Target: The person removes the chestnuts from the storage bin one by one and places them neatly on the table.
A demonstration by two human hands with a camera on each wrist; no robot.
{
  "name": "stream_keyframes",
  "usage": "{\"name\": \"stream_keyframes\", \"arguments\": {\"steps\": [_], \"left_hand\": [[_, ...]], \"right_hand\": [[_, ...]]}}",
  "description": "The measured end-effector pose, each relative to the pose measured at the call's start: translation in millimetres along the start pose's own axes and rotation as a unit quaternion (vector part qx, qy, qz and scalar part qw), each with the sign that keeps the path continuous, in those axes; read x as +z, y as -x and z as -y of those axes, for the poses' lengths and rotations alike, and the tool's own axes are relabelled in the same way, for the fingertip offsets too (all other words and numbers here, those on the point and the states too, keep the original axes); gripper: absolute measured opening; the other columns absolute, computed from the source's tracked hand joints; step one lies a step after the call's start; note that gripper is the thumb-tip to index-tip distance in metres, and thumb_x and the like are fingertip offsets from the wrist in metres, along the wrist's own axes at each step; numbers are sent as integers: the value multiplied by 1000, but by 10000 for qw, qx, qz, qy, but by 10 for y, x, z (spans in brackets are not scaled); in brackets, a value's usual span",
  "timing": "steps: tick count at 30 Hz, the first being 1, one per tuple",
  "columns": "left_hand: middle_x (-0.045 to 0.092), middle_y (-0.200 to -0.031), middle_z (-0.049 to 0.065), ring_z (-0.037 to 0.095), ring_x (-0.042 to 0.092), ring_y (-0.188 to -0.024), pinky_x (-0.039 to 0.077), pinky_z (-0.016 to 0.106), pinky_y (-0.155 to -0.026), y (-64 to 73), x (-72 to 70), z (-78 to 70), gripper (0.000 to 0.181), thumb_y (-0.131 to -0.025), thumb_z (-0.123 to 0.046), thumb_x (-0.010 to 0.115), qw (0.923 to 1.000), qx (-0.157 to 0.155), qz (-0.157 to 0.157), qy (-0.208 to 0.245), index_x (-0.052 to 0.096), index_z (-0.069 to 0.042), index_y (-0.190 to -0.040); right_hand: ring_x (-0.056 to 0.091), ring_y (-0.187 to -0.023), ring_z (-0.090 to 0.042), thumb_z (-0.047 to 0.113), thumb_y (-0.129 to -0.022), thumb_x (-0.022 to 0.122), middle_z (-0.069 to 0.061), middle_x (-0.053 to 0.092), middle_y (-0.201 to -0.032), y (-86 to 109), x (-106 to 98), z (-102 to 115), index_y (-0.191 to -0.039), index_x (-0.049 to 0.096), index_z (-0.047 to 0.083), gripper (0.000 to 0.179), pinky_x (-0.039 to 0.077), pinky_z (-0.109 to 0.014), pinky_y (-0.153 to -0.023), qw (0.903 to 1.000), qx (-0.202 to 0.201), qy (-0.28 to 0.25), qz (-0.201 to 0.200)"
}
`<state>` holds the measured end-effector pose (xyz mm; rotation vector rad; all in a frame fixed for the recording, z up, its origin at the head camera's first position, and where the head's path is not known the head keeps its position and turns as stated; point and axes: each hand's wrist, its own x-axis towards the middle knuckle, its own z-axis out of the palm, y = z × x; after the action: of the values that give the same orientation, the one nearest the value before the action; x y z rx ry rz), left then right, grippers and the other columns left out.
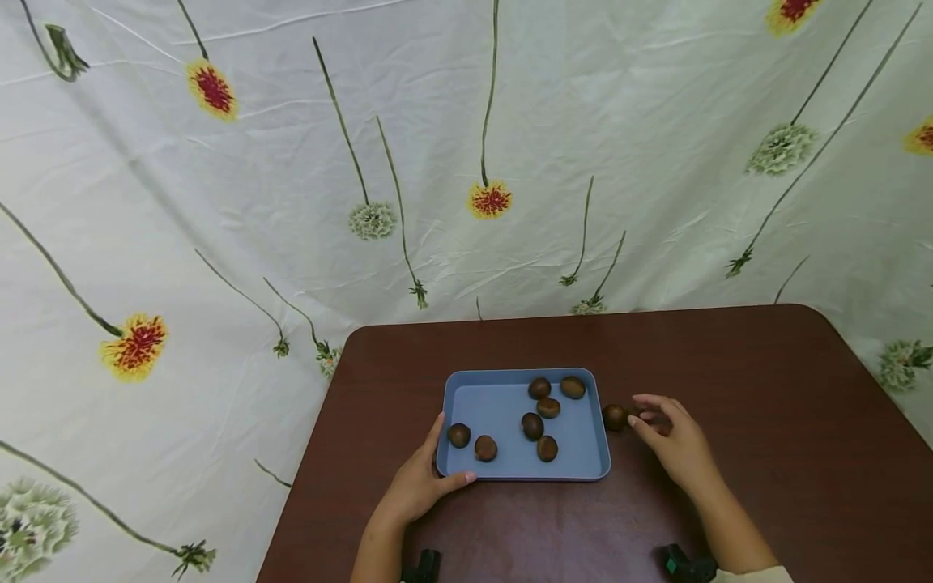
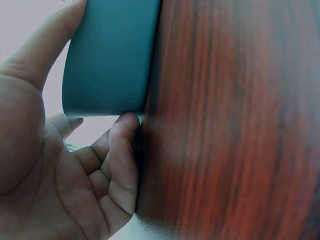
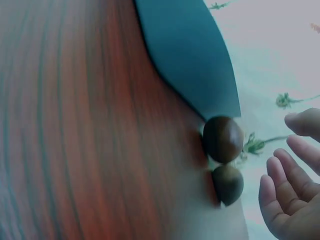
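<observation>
A blue tray (image 1: 503, 470) with several brown chestnuts (image 1: 485, 448) in it rests on the table. My left hand (image 1: 417, 486) holds the tray's near left corner, thumb along the front rim and index finger up the left side. In the left wrist view, the other fingers (image 2: 122, 160) curl below the tray's corner. Just outside the right wall lies a chestnut (image 1: 615, 417). My right hand (image 1: 678, 441) hovers beside it, fingers loosely bent and apart, holding nothing. The right wrist view has two chestnuts outside the tray, a larger one (image 3: 223, 139) and a smaller one (image 3: 228, 185).
The dark brown wooden table (image 1: 765, 389) extends to the right of the tray and in front of it. Behind the table hangs a white cloth (image 1: 437, 146) printed with flowers. Black devices (image 1: 688, 564) sit at both wrists.
</observation>
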<state>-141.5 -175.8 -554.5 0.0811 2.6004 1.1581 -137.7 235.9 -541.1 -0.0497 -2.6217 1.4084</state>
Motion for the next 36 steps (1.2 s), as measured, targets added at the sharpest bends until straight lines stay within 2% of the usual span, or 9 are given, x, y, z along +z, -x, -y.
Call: {"name": "stream_keyframes", "arguments": {"steps": [9, 18, 27, 36], "left_hand": [[35, -163, 14, 41, 47, -140, 40, 64, -106, -6, -2, -5, 116, -78, -58, 81, 10000, -10, -14, -4, 6, -37, -164], [35, -163, 14, 38, 52, -136, 42, 62, -104, 8, -5, -14, 115, -79, -58, 81, 10000, -18, -8, 0, 6, -35, -164], [35, -163, 14, 40, 50, -139, 41, 63, -105, 11, -9, -13, 115, -79, -58, 81, 10000, -33, -58, -39, 7, -35, -164], [35, -164, 13, 40, 48, -140, 41, 64, -106, 10, 0, -14, 115, -79, -58, 81, 10000, -40, -54, -23, 7, -35, -164]], "right_hand": [[63, -101, -12, 19, -96, 72, -10, 65, -118, 36, 154, 131, -127, 66, 5, 34, 50, -14, -82, 9979, -466, -414, 144], [65, -98, -21, 8, -92, 75, -11, 66, -111, 81, 282, 288, -122, 68, 3, 31, 54, -19, -83, 9949, -603, -726, 363], [65, -102, -21, 10, -90, 77, -8, 67, -116, 90, 414, 391, -123, 68, 8, 35, 56, -29, -88, 9920, -852, -381, 854], [65, -100, -14, 12, -88, 80, 1, 68, -111, 106, 559, 415, -120, 71, 12, 34, 54, -29, -89, 9862, -1237, 67, 1096]]}}
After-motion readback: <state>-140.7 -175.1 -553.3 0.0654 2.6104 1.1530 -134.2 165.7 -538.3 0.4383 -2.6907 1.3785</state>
